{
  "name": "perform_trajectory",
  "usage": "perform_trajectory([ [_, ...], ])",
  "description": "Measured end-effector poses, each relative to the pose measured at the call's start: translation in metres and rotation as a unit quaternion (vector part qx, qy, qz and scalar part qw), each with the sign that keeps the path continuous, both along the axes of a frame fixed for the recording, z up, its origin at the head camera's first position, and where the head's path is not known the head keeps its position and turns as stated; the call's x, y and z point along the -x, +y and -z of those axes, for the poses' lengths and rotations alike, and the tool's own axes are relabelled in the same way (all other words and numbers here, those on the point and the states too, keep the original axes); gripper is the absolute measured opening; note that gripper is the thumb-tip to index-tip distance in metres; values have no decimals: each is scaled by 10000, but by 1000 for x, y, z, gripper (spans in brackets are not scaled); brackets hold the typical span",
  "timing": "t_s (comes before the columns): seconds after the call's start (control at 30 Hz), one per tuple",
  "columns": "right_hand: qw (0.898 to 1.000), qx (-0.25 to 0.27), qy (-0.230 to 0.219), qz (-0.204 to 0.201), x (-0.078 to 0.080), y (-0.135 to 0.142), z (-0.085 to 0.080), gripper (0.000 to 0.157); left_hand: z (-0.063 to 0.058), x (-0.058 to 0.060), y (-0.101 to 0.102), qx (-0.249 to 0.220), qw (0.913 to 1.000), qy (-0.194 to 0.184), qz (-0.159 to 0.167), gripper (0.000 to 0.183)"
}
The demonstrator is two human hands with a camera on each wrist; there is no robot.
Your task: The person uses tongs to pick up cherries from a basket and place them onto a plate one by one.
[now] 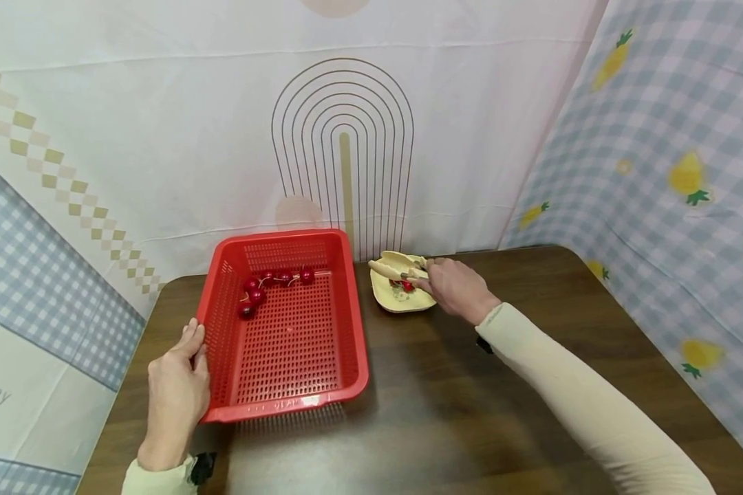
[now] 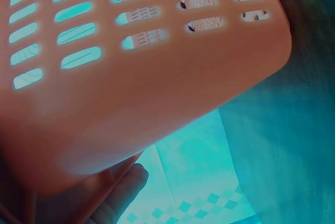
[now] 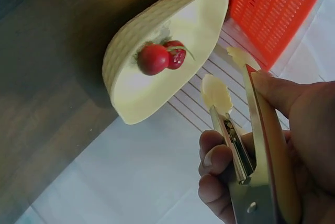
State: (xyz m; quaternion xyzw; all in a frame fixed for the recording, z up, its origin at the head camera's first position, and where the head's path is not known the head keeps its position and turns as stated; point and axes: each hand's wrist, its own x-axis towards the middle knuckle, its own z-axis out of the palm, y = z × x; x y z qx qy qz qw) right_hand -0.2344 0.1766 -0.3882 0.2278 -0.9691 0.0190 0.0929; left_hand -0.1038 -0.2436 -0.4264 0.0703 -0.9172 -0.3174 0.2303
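A red plastic basket (image 1: 287,357) with slotted walls stands left of centre, several dark red cherries (image 1: 256,296) at its far left end. My left hand (image 1: 178,388) grips the basket's left rim; a fingertip (image 2: 133,185) shows under that rim in the left wrist view. To the basket's right is a small pale yellow bowl (image 1: 381,295) holding two red cherries (image 3: 153,59), one partly behind the other. My right hand (image 1: 461,287) holds tongs (image 3: 269,145) with cream tips over the bowl. Those tips are spread apart, with nothing between them.
The brown wooden table (image 1: 446,412) carries the basket and bowl. A pale patterned cloth (image 1: 470,124) hangs right behind them, and a checked cloth (image 1: 644,227) closes off the right side. Another checked cloth (image 1: 31,289) hangs at the left.
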Motion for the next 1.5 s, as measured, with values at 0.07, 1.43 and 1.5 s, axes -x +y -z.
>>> perform_trajectory([
  [0.07,10000,-17,-28,-13,0,-1,-2,43,0,0,1,-19,10000,-15,-6,38],
  [1.43,9978,-396,282,-451,6,-50,-62,40,-1,-1,1,-16,10000,-42,-1,38],
  [1.5,9975,-450,292,-451,7,-54,-64,41,-1,-1,0,-36,10000,-64,8,39],
])
